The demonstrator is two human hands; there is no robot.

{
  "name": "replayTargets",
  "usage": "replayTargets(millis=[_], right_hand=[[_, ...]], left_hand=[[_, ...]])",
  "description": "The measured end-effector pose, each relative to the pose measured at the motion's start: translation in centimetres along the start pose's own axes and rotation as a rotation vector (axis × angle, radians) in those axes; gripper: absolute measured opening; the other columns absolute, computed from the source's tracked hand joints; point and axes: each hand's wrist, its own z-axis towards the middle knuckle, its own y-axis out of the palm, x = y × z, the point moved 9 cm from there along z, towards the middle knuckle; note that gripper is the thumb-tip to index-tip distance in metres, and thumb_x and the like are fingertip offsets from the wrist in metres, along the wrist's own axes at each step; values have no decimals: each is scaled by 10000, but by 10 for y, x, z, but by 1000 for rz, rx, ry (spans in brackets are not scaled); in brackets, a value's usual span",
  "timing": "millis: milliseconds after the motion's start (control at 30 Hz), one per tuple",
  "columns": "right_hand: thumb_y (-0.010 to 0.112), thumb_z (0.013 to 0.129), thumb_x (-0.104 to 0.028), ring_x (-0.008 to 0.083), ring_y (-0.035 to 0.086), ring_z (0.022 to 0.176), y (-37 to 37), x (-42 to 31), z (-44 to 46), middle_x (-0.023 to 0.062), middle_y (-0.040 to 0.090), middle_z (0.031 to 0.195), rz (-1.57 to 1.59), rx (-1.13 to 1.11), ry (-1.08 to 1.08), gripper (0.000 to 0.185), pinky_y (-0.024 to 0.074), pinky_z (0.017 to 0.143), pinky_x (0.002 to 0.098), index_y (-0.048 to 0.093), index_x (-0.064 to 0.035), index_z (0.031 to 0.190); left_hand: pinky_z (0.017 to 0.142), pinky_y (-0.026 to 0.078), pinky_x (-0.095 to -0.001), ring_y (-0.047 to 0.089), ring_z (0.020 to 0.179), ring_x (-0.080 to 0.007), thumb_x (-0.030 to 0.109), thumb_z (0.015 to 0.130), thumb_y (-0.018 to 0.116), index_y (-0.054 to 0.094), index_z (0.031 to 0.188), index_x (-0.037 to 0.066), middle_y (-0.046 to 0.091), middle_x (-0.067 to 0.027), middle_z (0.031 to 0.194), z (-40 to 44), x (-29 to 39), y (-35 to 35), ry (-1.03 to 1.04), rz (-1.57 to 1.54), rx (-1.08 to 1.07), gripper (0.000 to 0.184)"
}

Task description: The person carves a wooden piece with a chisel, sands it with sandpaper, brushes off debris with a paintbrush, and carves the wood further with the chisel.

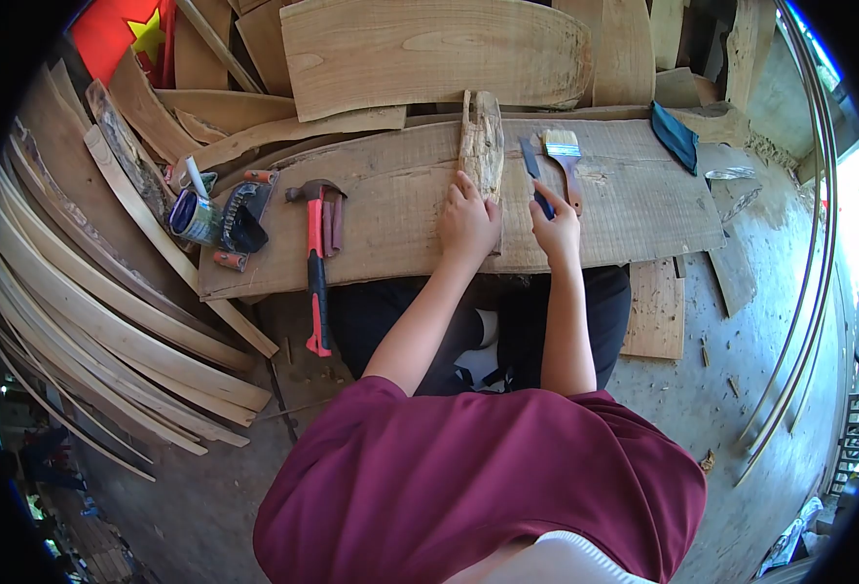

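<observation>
My left hand [469,222] grips the near end of a narrow, rough piece of wood [483,146] with a pale, cracked surface. That piece lies lengthwise away from me on a wide wooden plank [390,209]. In my right hand [556,229] is a blue-handled tool with a flat dark blade [529,156], its tip pointing away from me. Whether it is a file or a chisel I cannot tell. The blade is beside the rough wood, apart from it. Just right of the blade lies a paintbrush [564,161] with pale bristles and a brown handle.
On the plank's left are a claw hammer [316,253] with a red and black handle, a black and orange tool [244,219] and a paint can [194,218]. A dark green cloth [675,138] lies at right. Curved wooden strips [118,321] fan out left; boards [429,54] stand behind.
</observation>
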Motion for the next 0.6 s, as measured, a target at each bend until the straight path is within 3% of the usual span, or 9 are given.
replayTargets(millis=[33, 67, 167, 367, 600], right_hand=[[674, 787, -161, 273, 677, 767, -2, -22, -3, 160, 694, 877, -136, 41, -196, 464, 519, 713, 347, 606, -113, 1243], [687, 766, -167, 351, 647, 871, -3, -25, -5, 173, 674, 944, -186, 45, -198, 520, 505, 786, 391, 581, -135, 1274], [678, 773, -154, 354, 646, 854, 5, -40, -1, 174, 647, 962, -393, 130, -315, 511, 511, 765, 415, 573, -112, 1271], [642, 815, -183, 366, 635, 819, 13, -62, -14, 178, 634, 891, -487, 160, -243, 383, 515, 719, 435, 615, -68, 1180], [562, 882, -226, 390, 649, 758, 29, -69, 4, 198, 619, 918, -553, 126, -242, 302, 532, 647, 454, 614, -53, 1123]], left_hand=[[759, 519, -457, 618, 897, -384, 280, 852, 513, 338, 1354, -97, 548, -252, 1090, 0, 1, 0, 1, 0, 0, 651], [777, 516, -440, 610, 930, -372, 278, 852, 514, 337, 1358, -96, 537, -256, 1123, 0, 0, 3, -14, -4, -35, 654], [795, 512, -425, 600, 961, -361, 271, 850, 518, 338, 1360, -97, 527, -261, 1152, 0, -1, 3, -25, -13, -56, 654], [798, 508, -426, 598, 961, -364, 255, 843, 527, 344, 1350, -107, 531, -261, 1140, -1, 0, 2, -13, -30, -39, 649], [785, 513, -429, 598, 958, -368, 254, 846, 532, 340, 1351, -109, 522, -265, 1154, 0, 1, 1, -7, -11, -58, 651]])
